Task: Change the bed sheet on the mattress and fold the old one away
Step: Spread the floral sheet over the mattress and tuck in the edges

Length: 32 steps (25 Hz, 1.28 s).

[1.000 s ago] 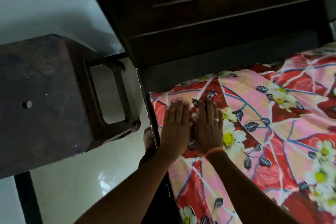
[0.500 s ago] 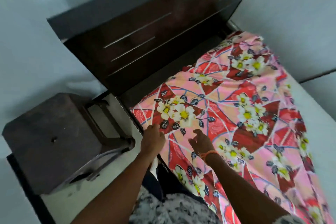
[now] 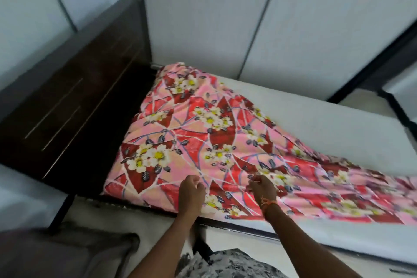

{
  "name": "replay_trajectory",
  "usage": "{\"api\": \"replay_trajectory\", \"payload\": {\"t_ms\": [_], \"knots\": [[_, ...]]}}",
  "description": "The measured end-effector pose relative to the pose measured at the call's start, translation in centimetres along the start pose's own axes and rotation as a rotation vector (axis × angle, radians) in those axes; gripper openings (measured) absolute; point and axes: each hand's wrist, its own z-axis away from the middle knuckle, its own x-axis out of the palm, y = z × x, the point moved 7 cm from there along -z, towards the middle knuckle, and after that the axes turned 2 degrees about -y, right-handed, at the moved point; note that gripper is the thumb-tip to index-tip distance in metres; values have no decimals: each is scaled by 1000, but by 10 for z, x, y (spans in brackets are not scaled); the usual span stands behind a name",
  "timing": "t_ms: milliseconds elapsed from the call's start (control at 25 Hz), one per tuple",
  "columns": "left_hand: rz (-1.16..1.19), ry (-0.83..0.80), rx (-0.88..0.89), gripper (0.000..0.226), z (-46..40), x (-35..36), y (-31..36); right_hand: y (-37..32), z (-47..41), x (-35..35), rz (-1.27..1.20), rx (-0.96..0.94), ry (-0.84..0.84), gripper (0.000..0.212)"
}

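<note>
The floral bed sheet [image 3: 203,142], pink and red with white-and-yellow flowers, lies on the white mattress [image 3: 327,128], covering the end by the dark wooden headboard [image 3: 74,106] and trailing along the near edge toward the right. Its far side is drawn in on a slant, so the far half of the mattress shows bare against the pale wall panels [image 3: 293,25]. The sheet's left corner sits at the near corner of the mattress by the headboard, hanging a little over the edge.

The left hand [image 3: 191,194] rests on the sheet at the near edge, its fingers curled into the cloth. The right hand [image 3: 262,188], with an orange thread bracelet [image 3: 268,201] at the wrist, is just beside it, fingers bunching a fold of sheet. Motion blur softens the right end of the sheet.
</note>
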Motion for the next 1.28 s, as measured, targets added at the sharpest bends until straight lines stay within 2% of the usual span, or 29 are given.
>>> {"api": "replay_trajectory", "payload": {"t_ms": [160, 320, 480, 720, 880, 1160, 1280], "knots": [[-73, -177, 120, 19, 59, 79, 46, 61, 40, -102, -247, 95, 194, 5], [-131, -272, 220, 15, 104, 163, 83, 135, 63, -195, -472, 219, 337, 15], [-181, -401, 279, 13, 163, 288, 119, 218, 82, -305, -750, 285, 491, 13], [-170, -623, 241, 15, 275, 515, 161, 348, 92, -465, -976, 376, 554, 12], [-169, -739, 231, 17, 344, 632, 192, 421, 96, -562, -1069, 444, 641, 11], [-141, -804, 211, 17, 388, 849, 259, 509, 12, -733, -1177, 432, 691, 10], [-109, -808, 133, 18, 401, 948, 300, 542, -29, -818, -1150, 438, 686, 11]]}}
